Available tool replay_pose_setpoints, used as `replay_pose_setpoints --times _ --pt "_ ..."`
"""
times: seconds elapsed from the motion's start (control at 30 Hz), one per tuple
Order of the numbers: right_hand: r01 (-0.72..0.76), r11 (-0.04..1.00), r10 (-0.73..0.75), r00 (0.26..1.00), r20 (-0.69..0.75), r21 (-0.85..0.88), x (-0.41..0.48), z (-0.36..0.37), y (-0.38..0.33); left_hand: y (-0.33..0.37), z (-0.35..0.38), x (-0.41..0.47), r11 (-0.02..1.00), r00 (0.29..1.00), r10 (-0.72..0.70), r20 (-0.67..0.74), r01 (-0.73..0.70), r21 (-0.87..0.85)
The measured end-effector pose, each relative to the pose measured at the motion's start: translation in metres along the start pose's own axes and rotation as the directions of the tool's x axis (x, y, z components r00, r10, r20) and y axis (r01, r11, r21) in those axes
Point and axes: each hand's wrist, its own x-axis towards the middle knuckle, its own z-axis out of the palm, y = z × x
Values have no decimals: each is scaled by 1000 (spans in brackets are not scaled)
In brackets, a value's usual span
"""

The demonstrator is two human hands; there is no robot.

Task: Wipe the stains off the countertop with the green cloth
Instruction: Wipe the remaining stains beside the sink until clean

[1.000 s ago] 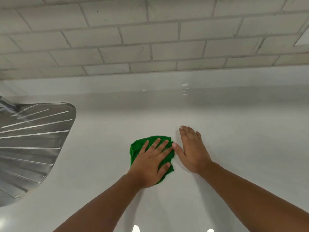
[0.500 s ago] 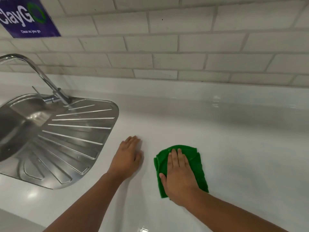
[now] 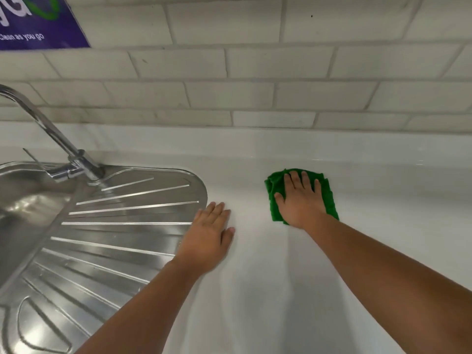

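Observation:
A crumpled green cloth [image 3: 331, 203] lies on the white countertop [image 3: 388, 218], right of centre and towards the back wall. My right hand [image 3: 300, 200] presses flat on top of the cloth, fingers spread, covering most of it. My left hand [image 3: 208, 236] rests palm down on the bare counter, fingers together, just beside the right edge of the steel drainboard. The two hands are apart, with a strip of counter between them. I cannot make out any distinct stains on the glossy surface.
A stainless steel sink with a ribbed drainboard [image 3: 115, 226] fills the left side, with a curved faucet [image 3: 51, 131] at its back. A white tiled wall [image 3: 255, 72] rises behind the counter, carrying a purple poster [image 3: 38, 21] at top left.
One second ago my left hand held the cloth; my right hand took it over. Since then the right hand has pushed the cloth farther from me, toward the wall. The left hand stays flat.

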Motion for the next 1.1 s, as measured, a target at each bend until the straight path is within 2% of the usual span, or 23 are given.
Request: replay_pose_setpoints --times 0.1,0.17,0.3,0.4,0.43,0.5,0.63,0.7,0.93,1.1 --pt "-28 1000 28 1000 -4 14 25 -3 -33 -11 -3 5 999 999 44 -12 -44 -2" --pt "13 1000 -13 1000 -11 16 37 -4 -60 -23 -6 9 999 998 49 -30 -50 -19" --pt "249 968 -248 968 -21 15 35 -4 -87 -42 -12 18 998 998 10 -64 -13 -58" --pt "404 915 -404 914 -22 1 27 -2 -64 -50 -17 31 997 996 14 -89 -21 -74" --pt "394 919 -394 919 -28 9 28 -2 -54 -53 -18 35 997 996 18 -91 -25 -72" --pt "283 959 -281 958 -54 28 36 -1 -40 -56 -20 43 996 995 31 -100 -38 -77" --pt "57 997 -54 997 -58 49 60 -1 -70 -66 -28 49 994 989 39 -145 -53 -91" --pt "57 997 -54 997 -62 51 67 -2 -95 -76 -32 48 995 986 19 -165 -36 -97" --pt "314 949 -311 949 -61 45 74 -5 -154 -92 -45 28 985 967 -129 -221 99 -143" --pt "498 866 -494 866 -71 45 31 5 -133 -79 -47 29 982 963 -151 -222 119 -149"
